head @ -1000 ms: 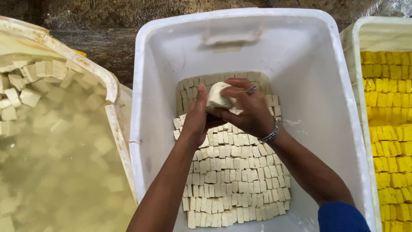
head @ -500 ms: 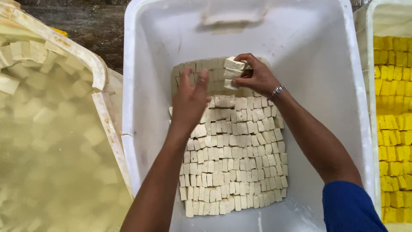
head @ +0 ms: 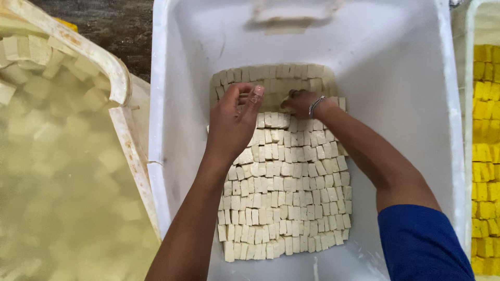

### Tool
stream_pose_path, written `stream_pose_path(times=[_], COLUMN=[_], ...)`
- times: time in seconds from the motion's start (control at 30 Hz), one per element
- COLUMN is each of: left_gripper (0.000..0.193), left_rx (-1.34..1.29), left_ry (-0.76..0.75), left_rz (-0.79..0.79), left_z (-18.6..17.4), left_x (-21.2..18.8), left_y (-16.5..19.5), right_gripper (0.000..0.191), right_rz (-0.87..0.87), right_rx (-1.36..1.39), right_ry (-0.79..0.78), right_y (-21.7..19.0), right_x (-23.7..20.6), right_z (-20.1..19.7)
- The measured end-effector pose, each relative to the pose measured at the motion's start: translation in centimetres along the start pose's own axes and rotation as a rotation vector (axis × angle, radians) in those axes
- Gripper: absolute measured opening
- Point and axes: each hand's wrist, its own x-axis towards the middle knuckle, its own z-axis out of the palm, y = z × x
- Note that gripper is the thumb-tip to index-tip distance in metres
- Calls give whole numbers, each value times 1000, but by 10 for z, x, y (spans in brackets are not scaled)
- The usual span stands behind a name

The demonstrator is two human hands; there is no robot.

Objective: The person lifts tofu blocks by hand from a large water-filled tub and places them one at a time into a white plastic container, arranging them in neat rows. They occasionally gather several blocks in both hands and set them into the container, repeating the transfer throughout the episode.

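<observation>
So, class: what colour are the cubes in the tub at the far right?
Bright yellow cubes, seen in the head view, unlike the off-white ones under both hands.

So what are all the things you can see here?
White tub: one, white, middle.
Tofu cubes: too many to count, cream, packed in rows on the white tub's floor.
Left tub: one, cream, left, holding cloudy liquid with floating pale cubes.
Yellow cubes: many, yellow, in a container at the right edge.
Bracelet: one, silvery, right wrist.
Sleeve: one, blue, right arm.
Hands: left hand and right hand, on the far cubes.
</observation>
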Motion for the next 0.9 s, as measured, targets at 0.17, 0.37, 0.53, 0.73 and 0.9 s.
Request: stream_pose_path(times=[0.17, 0.37, 0.53, 0.73, 0.9], left_gripper=[54, 54, 55, 52, 53], left_rx=[22, 12, 27, 54, 10], left_ry=[-7, -11, 3, 3, 26], left_rz=[33, -15, 69, 35, 117], left_z=[2, 1, 3, 4, 4], left_x=[-2, -1, -1, 3, 5], left_y=[2, 2, 1, -2, -7], right_gripper=[50, 45, 49, 47, 41], right_rz=[26, 289, 168, 280, 130], right_rx=[313, 284, 386, 436, 281], right_ry=[22, -153, 53, 148, 172], right_y=[7, 15, 25, 0, -26], right_x=[3, -9, -13, 17, 11], right_z=[-11, -12, 2, -11, -13])
